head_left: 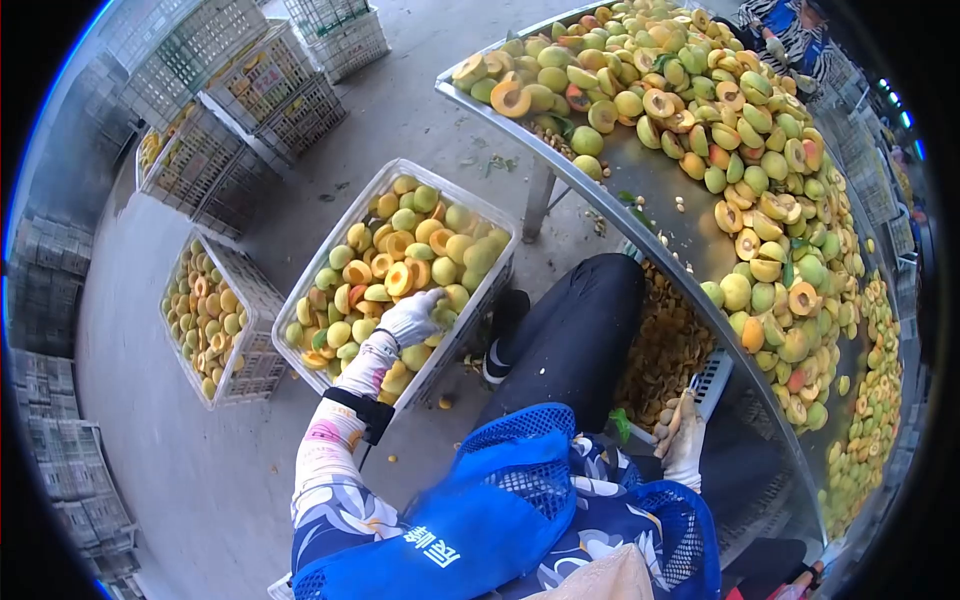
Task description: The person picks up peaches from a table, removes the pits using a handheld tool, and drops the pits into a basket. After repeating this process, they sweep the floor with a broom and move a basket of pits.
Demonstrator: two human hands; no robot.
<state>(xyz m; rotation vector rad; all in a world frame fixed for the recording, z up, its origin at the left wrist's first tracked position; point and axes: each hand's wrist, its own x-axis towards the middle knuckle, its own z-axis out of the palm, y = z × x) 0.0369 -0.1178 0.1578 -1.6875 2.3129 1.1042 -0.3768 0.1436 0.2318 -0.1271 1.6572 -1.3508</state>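
Observation:
My left hand (410, 318), in a pale glove, reaches over a white plastic crate (285, 338) heaped with yellow-green apricots, some whole and some halved. Its fingers stretch out just above the fruit, with halved apricots (399, 278) right beside them. My right hand (685, 440), also gloved, is low at my side, below the table's edge and over a crate of apricot pits (665, 345). Its fingers are drawn together around something small that I cannot make out.
A metal table (675, 215) curves along the right, piled with apricots (760, 180). Another filled crate (255, 350) stands on the floor to the left, with stacked crates (265, 85) behind it. A person in patterned clothing (785, 25) is at the table's far end.

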